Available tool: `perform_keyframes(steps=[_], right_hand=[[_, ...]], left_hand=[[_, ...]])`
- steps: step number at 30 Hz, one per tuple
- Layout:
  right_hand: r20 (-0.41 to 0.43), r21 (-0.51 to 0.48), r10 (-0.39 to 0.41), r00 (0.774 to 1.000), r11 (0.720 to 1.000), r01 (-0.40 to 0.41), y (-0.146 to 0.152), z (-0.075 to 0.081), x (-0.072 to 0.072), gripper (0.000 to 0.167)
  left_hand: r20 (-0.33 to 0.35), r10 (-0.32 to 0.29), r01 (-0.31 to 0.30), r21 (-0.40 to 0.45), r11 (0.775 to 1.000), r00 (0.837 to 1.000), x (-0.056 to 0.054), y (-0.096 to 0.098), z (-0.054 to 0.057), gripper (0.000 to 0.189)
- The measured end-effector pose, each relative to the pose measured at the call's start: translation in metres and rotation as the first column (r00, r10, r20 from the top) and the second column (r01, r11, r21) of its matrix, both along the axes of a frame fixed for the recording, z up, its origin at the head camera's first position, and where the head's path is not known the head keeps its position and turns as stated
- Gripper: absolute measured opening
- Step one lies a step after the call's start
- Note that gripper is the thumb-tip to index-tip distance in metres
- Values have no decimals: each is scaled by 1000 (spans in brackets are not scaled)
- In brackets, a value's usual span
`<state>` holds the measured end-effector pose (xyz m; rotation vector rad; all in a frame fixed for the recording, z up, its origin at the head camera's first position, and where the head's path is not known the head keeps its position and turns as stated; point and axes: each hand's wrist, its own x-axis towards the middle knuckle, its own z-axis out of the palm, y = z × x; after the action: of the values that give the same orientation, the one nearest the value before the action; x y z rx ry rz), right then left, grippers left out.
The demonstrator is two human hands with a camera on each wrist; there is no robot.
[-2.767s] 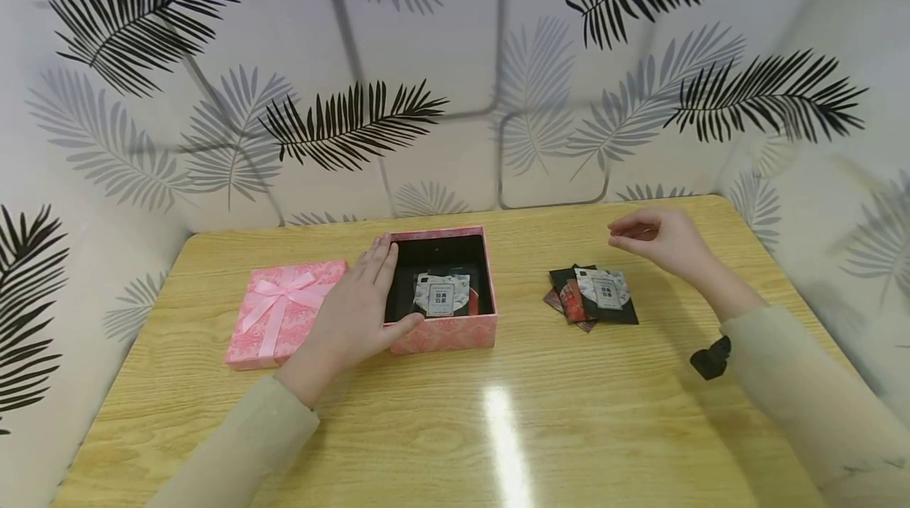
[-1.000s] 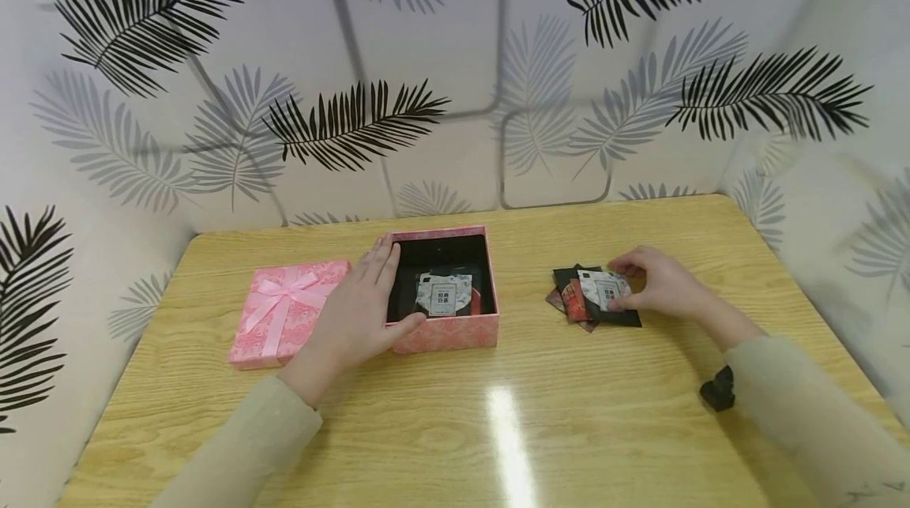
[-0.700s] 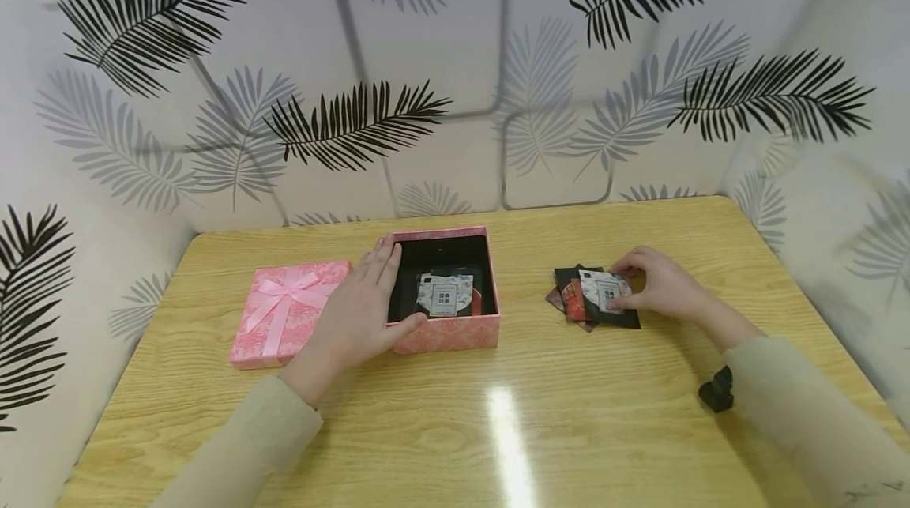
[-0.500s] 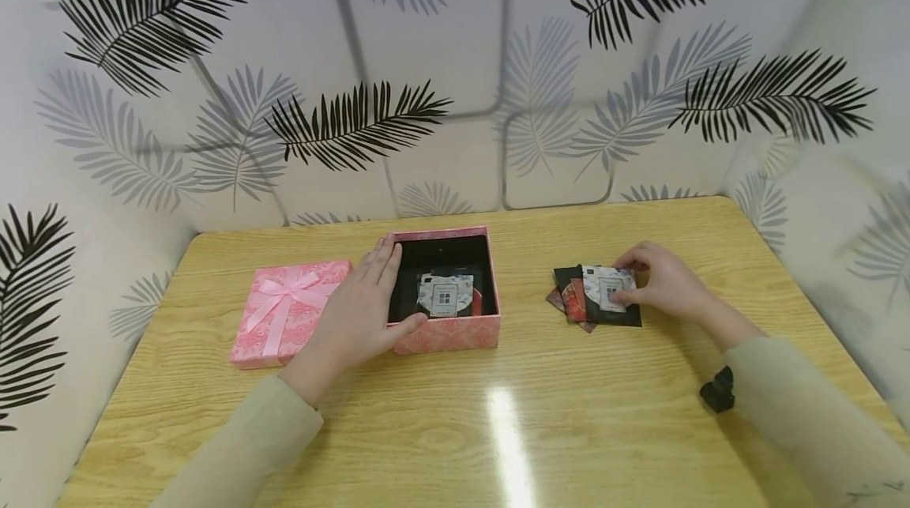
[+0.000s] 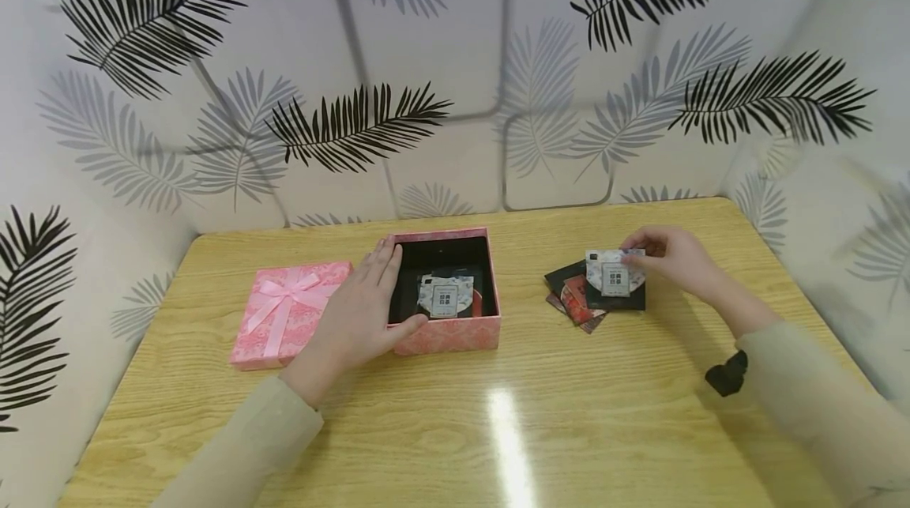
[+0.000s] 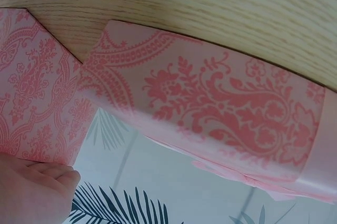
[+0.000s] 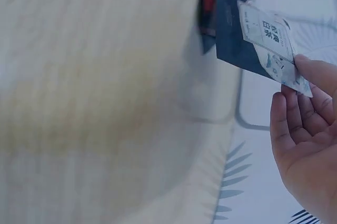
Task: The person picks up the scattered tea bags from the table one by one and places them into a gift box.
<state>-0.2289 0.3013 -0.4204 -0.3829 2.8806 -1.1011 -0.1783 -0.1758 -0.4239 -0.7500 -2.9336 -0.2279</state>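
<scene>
My left hand [image 5: 351, 326] rests straight-fingered along the left side of an open pink patterned box [image 5: 448, 336], its thumb on the front edge. Inside the black-lined box lies a tea packet [image 5: 445, 299] with a white label. With thumb and fingers, my right hand [image 5: 671, 259] pinches the top edge of another black-and-white tea packet [image 5: 615, 279]. The right wrist view shows this held packet [image 7: 258, 34] tilted, its lower end toward the pile. Several dark and red packets [image 5: 563, 287] lie fanned out beneath it on the table.
The pink box lid [image 5: 290, 310] with a ribbon bow lies left of the box, partly behind my left hand. A leaf-patterned wall [image 5: 441, 152] borders the wooden table [image 5: 583, 413] at the back. A black object [image 5: 727, 375] hangs at my right sleeve.
My right hand came down to the pile, took hold of the top packet and has drawn it up and slightly back. The packets beneath have shifted a little. The left hand stays put.
</scene>
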Motion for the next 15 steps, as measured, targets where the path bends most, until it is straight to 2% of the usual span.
perform_keyframes(steps=[8, 15], right_hand=[[-27, -36, -9, 1000, 999, 8, -6, 21, -9, 19], [-54, -60, -3, 999, 998, 0, -26, 40, -19, 20]], left_hand=[[8, 3, -3, 2, 1000, 1000, 0, -1, -1, 107], [7, 4, -4, 5, 1000, 1000, 0, -1, -1, 107]])
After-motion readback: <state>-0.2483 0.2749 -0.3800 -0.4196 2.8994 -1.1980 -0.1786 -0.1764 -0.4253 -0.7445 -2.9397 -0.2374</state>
